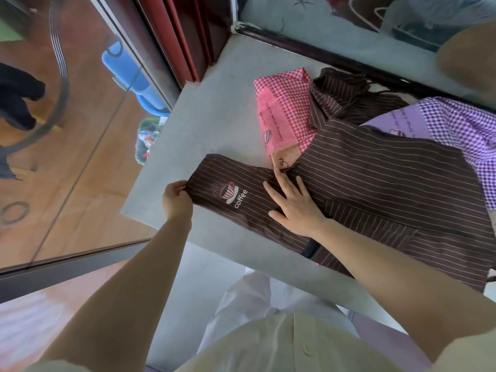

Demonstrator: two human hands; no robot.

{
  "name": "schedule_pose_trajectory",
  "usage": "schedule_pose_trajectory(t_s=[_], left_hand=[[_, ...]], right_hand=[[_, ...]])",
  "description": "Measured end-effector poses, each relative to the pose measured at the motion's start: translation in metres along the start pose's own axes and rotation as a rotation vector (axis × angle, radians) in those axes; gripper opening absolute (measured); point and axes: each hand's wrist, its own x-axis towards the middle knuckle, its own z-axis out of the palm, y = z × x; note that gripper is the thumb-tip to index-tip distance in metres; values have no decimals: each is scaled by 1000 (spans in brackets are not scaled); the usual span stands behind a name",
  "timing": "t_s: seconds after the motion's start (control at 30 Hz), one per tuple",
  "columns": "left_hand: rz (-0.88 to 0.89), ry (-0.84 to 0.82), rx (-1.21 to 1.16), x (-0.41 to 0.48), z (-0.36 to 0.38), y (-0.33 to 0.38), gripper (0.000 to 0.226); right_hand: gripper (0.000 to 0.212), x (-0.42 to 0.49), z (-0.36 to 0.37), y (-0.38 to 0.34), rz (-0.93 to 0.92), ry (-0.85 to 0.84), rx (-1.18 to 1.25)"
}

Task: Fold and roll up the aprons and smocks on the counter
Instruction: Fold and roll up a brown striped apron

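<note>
Brown striped apron [375, 200] lying lengthwise on the grey tabletop [214, 116], with its printed coffee logo [232, 194] serving as the reference mark for all positions. On the bib-end side of the logo, the left hand [177, 197] is pinching the end hem, its grip closing thumb against curled fingers on the cloth edge. This hold is probably keeping the bib taut and ready for turning over. On the opposite, skirt side of the logo, the right hand [295, 208] is lying flat on the apron with fingers straight and spread. Its grip is fully open and taking hold of nothing, and it appears to be pinning the fabric so that the pull from the bib end is not dragging the whole garment. The apron is showing dark brown cloth with thin pale stripes, mostly smooth, and is creasing slightly at the right index fingertip. Beyond the logo, toward the window, a pink checked apron [281, 108] is lying partly under the brown one. Farther off on the skirt side, a second brown striped garment [343, 95] and a purple checked apron [456, 130] are waiting unfolded.
</note>
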Motion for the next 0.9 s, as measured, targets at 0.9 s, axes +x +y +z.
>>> schedule_pose_trajectory(t_s=[0.9], left_hand=[[1729,-605,1248,-193,187,9,61]], right_hand=[[63,-153,13,112,586,317,667]])
